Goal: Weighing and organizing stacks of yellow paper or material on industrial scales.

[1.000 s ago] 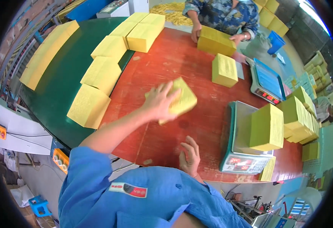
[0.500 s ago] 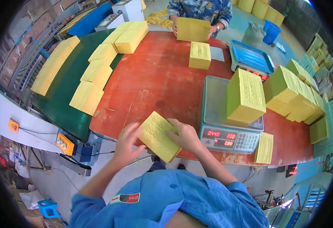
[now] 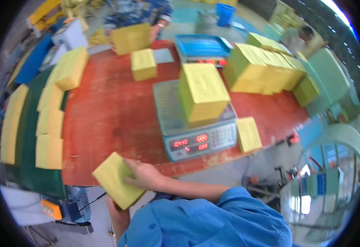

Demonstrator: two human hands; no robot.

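A stack of yellow paper [image 3: 116,179] is held tilted at the table's near edge, in front of my body. My right hand [image 3: 145,175] is closed on its right side, with the thumb lying over the top face. Under the stack's lower edge, my left hand [image 3: 118,212] supports it from below, its fingers mostly hidden behind the paper. To the right of my hands is a digital scale [image 3: 200,142] with a lit red display. A tall yellow paper block [image 3: 202,90] stands on its pan.
A thin yellow stack [image 3: 249,133] lies right of the scale. Yellow blocks [image 3: 262,68] are lined up at the back right, beside a second scale with a blue tray [image 3: 202,45]. More blocks [image 3: 48,152] line a green belt [image 3: 27,173] at left. Across the red table [image 3: 110,111], a co-worker holds a block [image 3: 131,38].
My view has swung to the right, so the table's things appear further left. My left hand, open beside the stack before, is now beneath it. The right hand still grips the stack.
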